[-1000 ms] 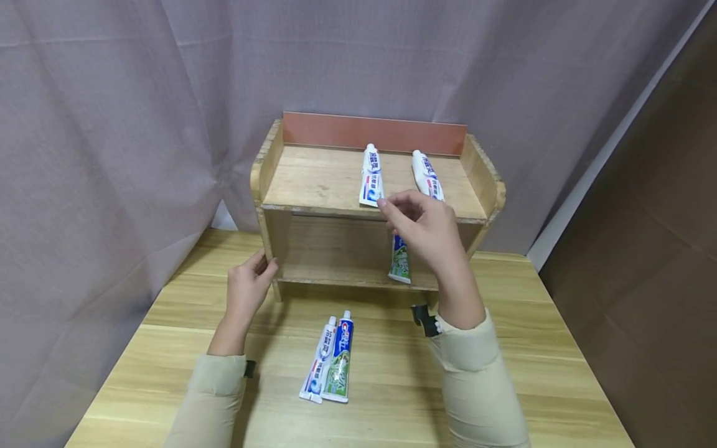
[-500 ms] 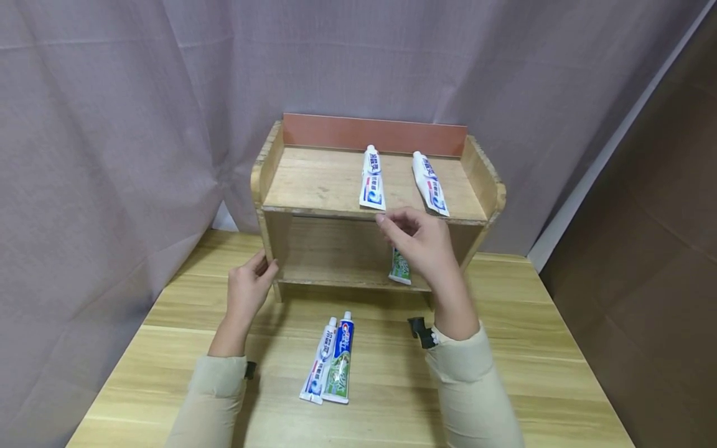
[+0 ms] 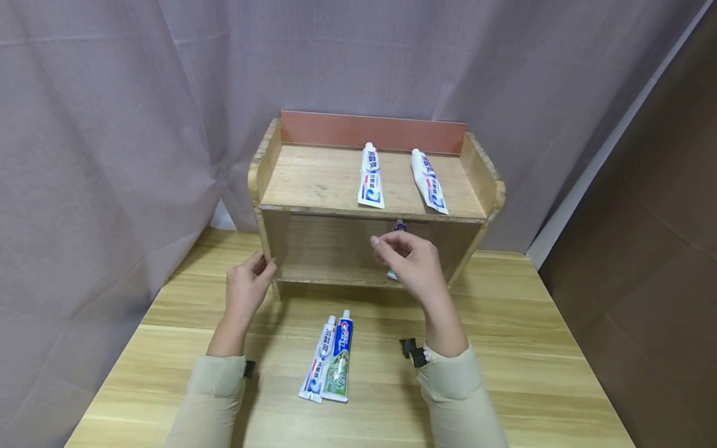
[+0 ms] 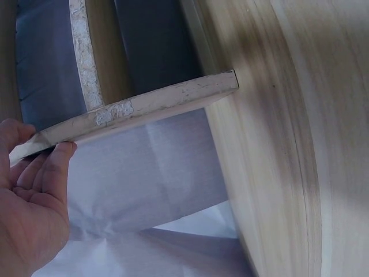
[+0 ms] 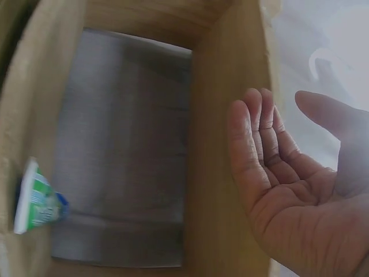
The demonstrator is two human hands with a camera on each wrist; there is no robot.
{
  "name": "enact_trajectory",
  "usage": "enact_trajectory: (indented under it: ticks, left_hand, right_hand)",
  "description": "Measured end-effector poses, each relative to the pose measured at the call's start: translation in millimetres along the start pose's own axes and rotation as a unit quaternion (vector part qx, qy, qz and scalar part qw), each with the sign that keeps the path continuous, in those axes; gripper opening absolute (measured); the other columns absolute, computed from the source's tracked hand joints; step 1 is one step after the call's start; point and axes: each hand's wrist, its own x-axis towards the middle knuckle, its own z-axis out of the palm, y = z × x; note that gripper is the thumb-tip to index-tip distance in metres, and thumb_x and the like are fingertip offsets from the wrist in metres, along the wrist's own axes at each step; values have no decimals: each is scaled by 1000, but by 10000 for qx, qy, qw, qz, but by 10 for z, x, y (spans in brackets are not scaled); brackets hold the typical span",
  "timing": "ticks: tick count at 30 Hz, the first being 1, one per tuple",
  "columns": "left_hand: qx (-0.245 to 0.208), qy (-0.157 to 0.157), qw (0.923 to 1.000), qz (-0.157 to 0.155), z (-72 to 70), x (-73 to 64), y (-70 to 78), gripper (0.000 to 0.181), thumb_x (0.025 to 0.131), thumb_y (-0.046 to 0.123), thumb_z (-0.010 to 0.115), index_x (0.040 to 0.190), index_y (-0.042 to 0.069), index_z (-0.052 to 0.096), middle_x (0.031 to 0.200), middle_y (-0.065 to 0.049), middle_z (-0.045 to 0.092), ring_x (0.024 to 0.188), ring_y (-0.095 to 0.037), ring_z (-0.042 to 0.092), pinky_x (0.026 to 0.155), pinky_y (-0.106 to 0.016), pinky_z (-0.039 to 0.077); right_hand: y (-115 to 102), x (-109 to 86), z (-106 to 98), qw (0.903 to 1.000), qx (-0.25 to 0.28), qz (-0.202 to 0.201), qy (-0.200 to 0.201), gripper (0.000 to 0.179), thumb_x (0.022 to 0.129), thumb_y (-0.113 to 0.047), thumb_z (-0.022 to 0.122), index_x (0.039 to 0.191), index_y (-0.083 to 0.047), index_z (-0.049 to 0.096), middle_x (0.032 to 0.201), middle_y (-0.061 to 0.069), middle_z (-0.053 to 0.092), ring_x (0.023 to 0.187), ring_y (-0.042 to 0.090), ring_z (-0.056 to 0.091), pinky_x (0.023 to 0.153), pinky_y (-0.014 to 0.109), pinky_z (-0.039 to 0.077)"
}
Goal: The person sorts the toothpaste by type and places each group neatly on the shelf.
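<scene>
My left hand (image 3: 246, 289) grips the left side panel (image 4: 144, 107) of a two-tier wooden shelf (image 3: 313, 180), thumb on one face and fingers on the other. In front of the lower tier, my right hand (image 3: 411, 261) hovers with relaxed fingers and holds nothing. On the top tier lie two white toothpaste tubes, one near the middle (image 3: 371, 180) and one to the right (image 3: 429, 183). Behind the right hand, a green-and-blue toothpaste tube (image 5: 41, 202) lies on the lower tier, partly hidden in the head view.
On the wooden table (image 3: 538, 348), before the shelf, a white toothpaste tube (image 3: 318, 367) and a blue-green Crest tube (image 3: 338, 361) lie side by side, touching. A grey curtain (image 3: 358, 56) hangs behind, and a brown panel (image 3: 644, 249) stands at the right.
My right hand has come down from the top tier's front edge to the height of the lower tier, bringing the right-hand white tube fully into view. The left hand stays put.
</scene>
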Motion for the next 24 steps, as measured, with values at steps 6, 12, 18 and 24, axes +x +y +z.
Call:
enact_trajectory:
  ticks: [6, 12, 18, 24]
  left_hand:
    - [24, -18, 10000, -11, -14, 3, 8, 30, 94, 13, 68, 123, 4, 71, 109, -21, 71, 97, -32, 73, 79, -30, 61]
    - [55, -8, 10000, 1, -15, 5, 5, 30, 95, 13, 67, 123, 4, 71, 109, -20, 71, 97, -32, 73, 79, -31, 62]
    - [66, -35, 10000, -23, -17, 14, 12, 32, 95, 15, 66, 125, 3, 70, 111, -21, 71, 98, -32, 73, 80, -32, 62]
    - [27, -46, 10000, -43, -13, 2, 3, 33, 95, 14, 66, 126, 3, 69, 112, -21, 70, 99, -33, 72, 80, -29, 61]
  right_hand:
    - [157, -59, 89, 9997, 143, 177, -121, 34, 93, -45, 70, 97, -12, 75, 88, 7, 74, 78, 22, 68, 63, 30, 59]
    - [200, -109, 132, 9991, 213, 294, -222, 33, 93, -42, 71, 100, -10, 74, 92, 12, 74, 80, 22, 68, 72, 37, 62]
    - [226, -148, 151, 9990, 119, 315, -308, 31, 91, -41, 74, 101, -12, 73, 90, 6, 73, 83, 27, 69, 66, 32, 58]
    - [295, -220, 188, 9982, 154, 442, -380, 30, 88, -41, 77, 100, -14, 73, 90, 2, 73, 82, 25, 69, 66, 32, 58]
